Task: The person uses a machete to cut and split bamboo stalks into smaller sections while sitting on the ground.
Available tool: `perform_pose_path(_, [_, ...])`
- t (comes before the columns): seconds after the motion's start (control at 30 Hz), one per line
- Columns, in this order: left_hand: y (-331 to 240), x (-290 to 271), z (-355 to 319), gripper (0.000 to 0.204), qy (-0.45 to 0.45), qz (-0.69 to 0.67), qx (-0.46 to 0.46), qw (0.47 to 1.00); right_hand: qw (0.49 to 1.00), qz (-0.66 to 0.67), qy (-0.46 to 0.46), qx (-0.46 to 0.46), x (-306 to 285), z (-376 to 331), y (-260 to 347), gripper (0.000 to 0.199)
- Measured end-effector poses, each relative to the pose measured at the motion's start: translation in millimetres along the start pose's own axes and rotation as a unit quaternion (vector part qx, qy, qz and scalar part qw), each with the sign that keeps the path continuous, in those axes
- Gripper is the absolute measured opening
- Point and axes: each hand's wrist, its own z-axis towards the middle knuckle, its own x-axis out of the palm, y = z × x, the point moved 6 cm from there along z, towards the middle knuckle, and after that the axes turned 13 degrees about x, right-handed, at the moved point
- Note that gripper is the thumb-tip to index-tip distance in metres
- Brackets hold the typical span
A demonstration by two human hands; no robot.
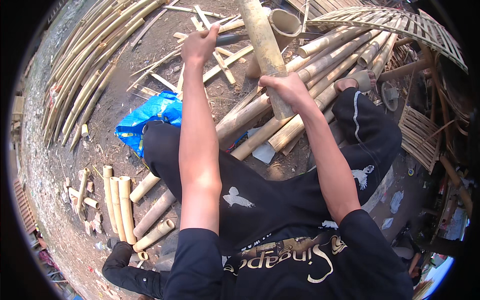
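My right hand (284, 88) grips a thick pale bamboo pole (263, 40) near its lower end and holds it almost upright in front of me. My left hand (199, 44) is raised to the pole's left, closed on the handle of a dark blade (231, 38) whose tip reaches toward the pole. I sit on the ground in black trousers (260, 190), my legs spread under both arms.
Long bamboo poles (85, 65) lie stacked at the far left. Several cut bamboo sections (120, 205) lie at my lower left. A blue plastic sheet (150, 117) lies by my left knee. Woven bamboo panels (400, 27) stand at the upper right, and split strips (220, 60) litter the dirt ahead.
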Motion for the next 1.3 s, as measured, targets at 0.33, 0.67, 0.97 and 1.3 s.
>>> perform_pose_path(0.33, [-46, 13, -1, 0.055, -0.046, 0.114, 0.02, 0.992, 0.941, -0.098, -0.136, -0.294, -86, -139, 171, 0.049])
perform_pose_path(0.67, [-40, -1, 5, 0.061, -0.093, 0.113, -0.02, 0.989, 0.926, -0.065, -0.207, -0.309, -41, -76, 71, 0.021])
perform_pose_path(0.97, [-29, 38, 7, 0.052, -0.072, 0.07, -0.04, 0.994, 0.986, -0.16, -0.035, 0.016, -51, -40, -11, 0.03])
perform_pose_path(1.3, [49, 49, 5, 0.051, -0.173, -0.282, -0.151, 0.932, 0.898, -0.004, -0.293, -0.327, -165, -177, 167, 0.035])
